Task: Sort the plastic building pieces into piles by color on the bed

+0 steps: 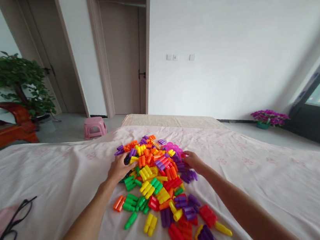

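Note:
A heap of plastic building pieces (146, 173), shaped like short joined tubes in red, orange, yellow, green and purple, lies on the cloth in front of me. At the heap's left side is my left hand (120, 167), its thumb and fingers apart around a dark piece at the edge. On the opposite side, my right hand (194, 162) reaches in with fingers stretched toward a pink scalloped plastic thing (173, 147) and purple pieces. Its fingertips are partly hidden, with something red at them. Loose pieces, such as a yellow one (150, 224), spread toward me.
A pale flowered cloth (246, 195) covers the wide surface. Black-framed glasses (11, 232) rest at the left. Beyond stand a pink stool (95, 127), a wooden chair (4, 124), a leafy plant (19, 83) and purple flowers (270, 117) in a pot.

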`<state>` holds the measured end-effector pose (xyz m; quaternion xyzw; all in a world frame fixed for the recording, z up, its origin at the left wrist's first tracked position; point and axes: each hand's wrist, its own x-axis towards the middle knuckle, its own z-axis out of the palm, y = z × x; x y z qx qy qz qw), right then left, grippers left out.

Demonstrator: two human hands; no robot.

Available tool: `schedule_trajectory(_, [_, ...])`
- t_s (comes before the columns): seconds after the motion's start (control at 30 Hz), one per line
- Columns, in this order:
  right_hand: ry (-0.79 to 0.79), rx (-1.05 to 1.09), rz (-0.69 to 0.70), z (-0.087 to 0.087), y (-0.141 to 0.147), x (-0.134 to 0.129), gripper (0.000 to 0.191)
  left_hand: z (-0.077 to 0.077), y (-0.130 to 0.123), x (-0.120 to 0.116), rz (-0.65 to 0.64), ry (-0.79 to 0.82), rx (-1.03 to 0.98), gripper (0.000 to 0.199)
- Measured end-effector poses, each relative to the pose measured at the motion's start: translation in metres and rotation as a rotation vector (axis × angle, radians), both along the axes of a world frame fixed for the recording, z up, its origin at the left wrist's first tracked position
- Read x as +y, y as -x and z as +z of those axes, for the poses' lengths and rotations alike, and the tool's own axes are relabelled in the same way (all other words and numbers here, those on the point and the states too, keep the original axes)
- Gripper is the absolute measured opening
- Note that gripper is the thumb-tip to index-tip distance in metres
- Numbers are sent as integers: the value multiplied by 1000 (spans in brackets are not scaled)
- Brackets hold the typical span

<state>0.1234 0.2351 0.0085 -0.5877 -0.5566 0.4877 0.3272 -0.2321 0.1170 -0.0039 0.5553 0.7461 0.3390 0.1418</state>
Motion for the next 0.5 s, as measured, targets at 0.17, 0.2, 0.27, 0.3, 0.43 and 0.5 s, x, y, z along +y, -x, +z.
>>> schedule_trajectory(0.17, [-70, 3, 40, -4, 26, -9, 37, 2, -16, 4, -80, -60, -70, 77])
schedule_trajectory(0.2, [-76, 35, 47, -5, 28, -12, 37, 1, -21, 5, -81, -75, -86, 76])
schedule_trajectory(0.27, [-61, 117, 66, -4, 30, -20, 37, 0, -31, 7, -75, -103, -122, 74])
schedule_trajectory(0.3, [-47, 155, 79, -3, 32, -25, 38, 0, -37, 9, -69, -117, -142, 73])
schedule_trajectory(0.43, [-34, 239, 126, 6, 43, -37, 39, 3, -56, 17, -57, -182, -221, 69])
schedule_trajectory(0.5, [-56, 207, 115, 14, 48, -40, 39, 8, -64, 21, -65, -226, -257, 67])
